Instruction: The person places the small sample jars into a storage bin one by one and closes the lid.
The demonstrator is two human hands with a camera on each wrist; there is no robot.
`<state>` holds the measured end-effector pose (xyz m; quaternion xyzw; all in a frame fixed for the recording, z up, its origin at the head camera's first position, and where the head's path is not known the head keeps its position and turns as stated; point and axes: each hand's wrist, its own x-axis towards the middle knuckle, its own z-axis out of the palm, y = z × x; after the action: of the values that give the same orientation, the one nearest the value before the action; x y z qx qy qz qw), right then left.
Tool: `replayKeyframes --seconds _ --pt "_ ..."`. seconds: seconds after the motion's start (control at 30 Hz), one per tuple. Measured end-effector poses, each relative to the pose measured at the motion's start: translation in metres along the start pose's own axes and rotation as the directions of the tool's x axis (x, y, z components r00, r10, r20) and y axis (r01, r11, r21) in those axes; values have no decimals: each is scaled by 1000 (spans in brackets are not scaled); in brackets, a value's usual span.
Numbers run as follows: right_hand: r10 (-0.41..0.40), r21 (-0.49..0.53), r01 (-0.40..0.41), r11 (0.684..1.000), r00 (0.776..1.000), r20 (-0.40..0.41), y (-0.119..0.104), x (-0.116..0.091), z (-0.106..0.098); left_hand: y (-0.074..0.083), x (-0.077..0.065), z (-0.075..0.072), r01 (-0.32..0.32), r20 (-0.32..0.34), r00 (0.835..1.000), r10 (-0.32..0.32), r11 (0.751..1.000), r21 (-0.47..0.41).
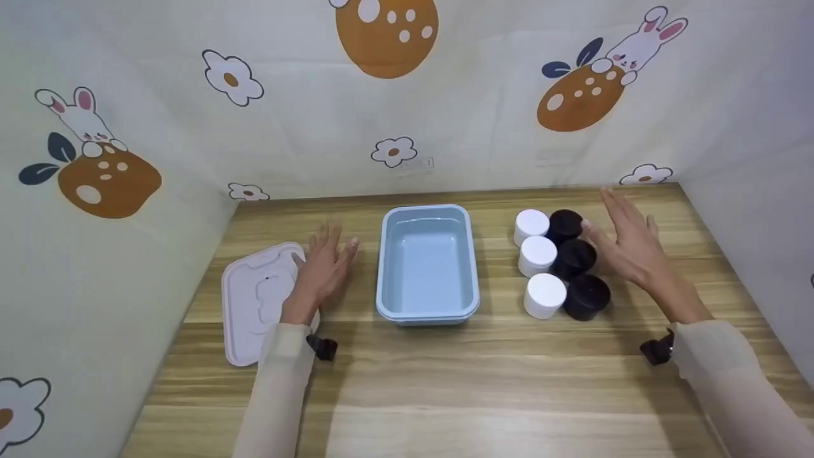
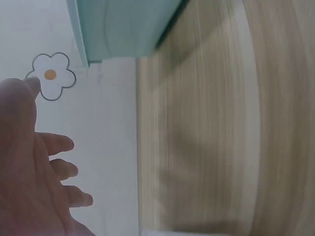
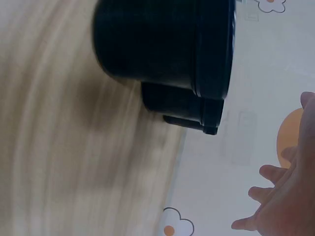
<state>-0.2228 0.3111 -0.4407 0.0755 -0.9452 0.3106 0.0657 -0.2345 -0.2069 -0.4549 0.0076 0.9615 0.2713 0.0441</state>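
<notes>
A light blue rectangular box (image 1: 427,267) stands uncovered on the wooden table, its inside bare. To its left lies a pale pinkish lid (image 1: 245,305), partly covered by my left hand (image 1: 322,270), whose fingers are spread with nothing in them. On the right, several small round jars stand in two columns: white jars (image 1: 537,256) on the inner side and black jars (image 1: 586,297) beside them. My right hand (image 1: 629,245) is just right of the black jars, fingers extended and holding nothing. The right wrist view shows black jars (image 3: 162,44) close by.
The wooden tabletop (image 1: 432,394) ends at a cloth backdrop (image 1: 305,140) printed with rabbits, oranges and flowers, which also rises along both sides. A black wrist camera (image 1: 323,348) sits at the left cuff, another (image 1: 656,350) at the right.
</notes>
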Motion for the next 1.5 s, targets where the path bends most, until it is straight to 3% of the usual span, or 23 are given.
replayKeyframes --seconds 0.13,0.27,0.37,0.5,0.57,0.67,0.8,1.03,1.23,1.5 --pt "1 143 1 990 1000 -16 0 -13 3 6 -11 5 -14 -6 1000 13 986 -164" --pt "33 299 -23 954 999 -28 -1 -26 3 12 -20 11 -28 -38 999 16 933 -360" --pt "44 390 -20 921 998 -51 -4 -36 2 15 -25 16 3 -33 999 -23 852 -523" --pt "41 493 2 870 996 -76 -6 -48 5 19 -31 22 96 18 993 -119 693 -714" --pt "35 535 10 845 997 -74 -6 -54 8 20 -31 25 130 45 988 -149 629 -766" --pt "26 545 11 838 998 -60 -4 -63 13 21 -30 28 148 74 986 -149 582 -800" --pt "30 509 -17 860 999 -17 -1 -72 18 22 -28 32 171 127 985 -116 566 -806" --pt "50 497 -93 863 994 100 3 -80 27 23 -26 34 213 197 976 -90 551 -807" --pt "51 475 -97 874 993 108 8 -86 37 23 -27 36 247 268 962 -46 564 -788" --pt "74 440 -130 889 987 141 8 -86 41 23 -26 38 236 252 967 -49 555 -798"
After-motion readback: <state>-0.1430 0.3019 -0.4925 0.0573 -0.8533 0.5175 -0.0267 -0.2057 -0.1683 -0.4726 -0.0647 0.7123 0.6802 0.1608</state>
